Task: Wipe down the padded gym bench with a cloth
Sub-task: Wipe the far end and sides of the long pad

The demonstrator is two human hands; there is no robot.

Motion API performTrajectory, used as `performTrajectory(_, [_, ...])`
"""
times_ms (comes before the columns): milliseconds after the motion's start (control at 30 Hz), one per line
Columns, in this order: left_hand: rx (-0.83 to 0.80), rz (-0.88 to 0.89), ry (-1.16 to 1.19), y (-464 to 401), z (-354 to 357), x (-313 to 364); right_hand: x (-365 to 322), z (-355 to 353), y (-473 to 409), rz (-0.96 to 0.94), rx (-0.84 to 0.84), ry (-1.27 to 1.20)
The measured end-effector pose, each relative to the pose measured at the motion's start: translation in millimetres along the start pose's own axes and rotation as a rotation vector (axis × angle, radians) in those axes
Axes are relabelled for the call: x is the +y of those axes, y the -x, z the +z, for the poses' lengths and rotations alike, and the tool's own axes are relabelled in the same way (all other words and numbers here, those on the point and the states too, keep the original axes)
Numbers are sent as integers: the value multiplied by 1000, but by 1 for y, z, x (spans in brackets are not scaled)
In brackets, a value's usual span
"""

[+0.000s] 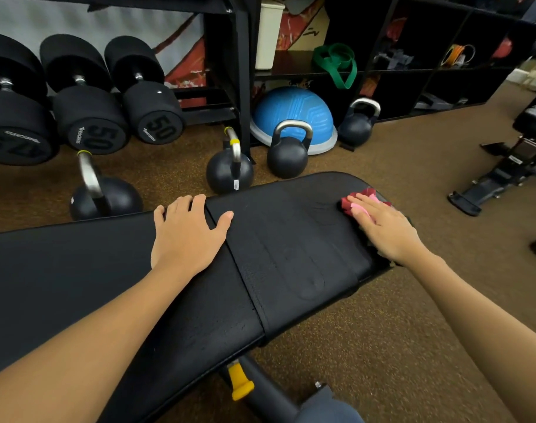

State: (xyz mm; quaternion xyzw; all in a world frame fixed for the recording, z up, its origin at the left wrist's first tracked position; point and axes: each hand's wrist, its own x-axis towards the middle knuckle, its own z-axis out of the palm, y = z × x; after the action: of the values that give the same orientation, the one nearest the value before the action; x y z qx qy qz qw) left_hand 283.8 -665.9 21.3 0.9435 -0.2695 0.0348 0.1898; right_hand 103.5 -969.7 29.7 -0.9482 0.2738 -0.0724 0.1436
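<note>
On the far left I saw three big dumbbells (pixel 86 117) on a rack. In front of them a kettlebell (pixel 105 193) sat on the brown floor (pixel 382 346), and two more (pixel 229 172) (pixel 287 154) stood farther right, near the far edge of the bench (pixel 291 254).

The black padded bench ran across the middle, from the left side to just past the middle on the right. A seam split it into a long pad and a short pad. This was my worktop.

My left hand (pixel 189 236) lay flat on the bench just left of the seam. Its fingers (pixel 196 203) were straight and spread, and they gripped nothing. The thumb reached over the seam.

A blue half ball (pixel 294 108) leaned by the dark shelves (pixel 413 71), with a green band (pixel 337 62) hanging above it and a fourth kettlebell (pixel 356 126) beside it.

My right hand (pixel 382 227) pressed a red and pink cloth (pixel 356 201) on the right end of the bench. The fingers were straight on top of the cloth, not curled round it.

On the far right stood another bench (pixel 505 166).
</note>
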Motion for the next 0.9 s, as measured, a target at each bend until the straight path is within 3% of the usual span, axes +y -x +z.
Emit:
performTrajectory(267, [-10,18,19,1,1,4,-23,8,-46,224,17,69])
performTrajectory(667, [-21,-6,28,6,-6,-2,-70,26,-11,-253,-119,-28])
performTrajectory(733, [-25,-6,19,7,-6,-3,-57,24,-3,-192,-85,7])
performTrajectory(900, [-6,3,19,0,-9,0,-24,13,0,188,58,19])
